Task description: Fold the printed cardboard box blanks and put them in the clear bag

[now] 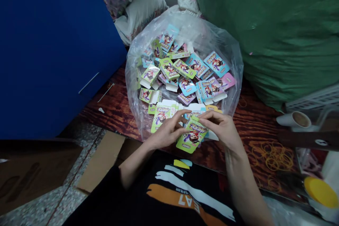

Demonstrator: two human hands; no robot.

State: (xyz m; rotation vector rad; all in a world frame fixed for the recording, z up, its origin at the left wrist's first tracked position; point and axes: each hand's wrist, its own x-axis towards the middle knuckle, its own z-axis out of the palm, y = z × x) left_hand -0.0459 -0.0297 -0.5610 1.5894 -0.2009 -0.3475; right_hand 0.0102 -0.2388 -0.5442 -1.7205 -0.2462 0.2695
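Observation:
Between my two hands is a small green printed carton [192, 136] with a cartoon figure on its face, tilted above the near edge of the table. My left hand [169, 130] grips its left side with thumb and fingers. At the carton's top edge, my right hand [218, 125] pinches the flap. Just behind lie flat unfolded cartons, a green one [162, 116] among them. Beyond them a large clear plastic bag [233, 53] lies spread with its mouth toward me, holding several folded cartons [169, 69] in green, blue, purple and pink.
Rubber bands [277, 155] lie in a pile on the wood-patterned table [111, 109] at right, near a paper cup [293, 119] and a yellow-lidded container [320, 192]. A blue panel [53, 49] stands left; a green covered bulk [275, 28] rises at right. White sacks [144, 9] are behind.

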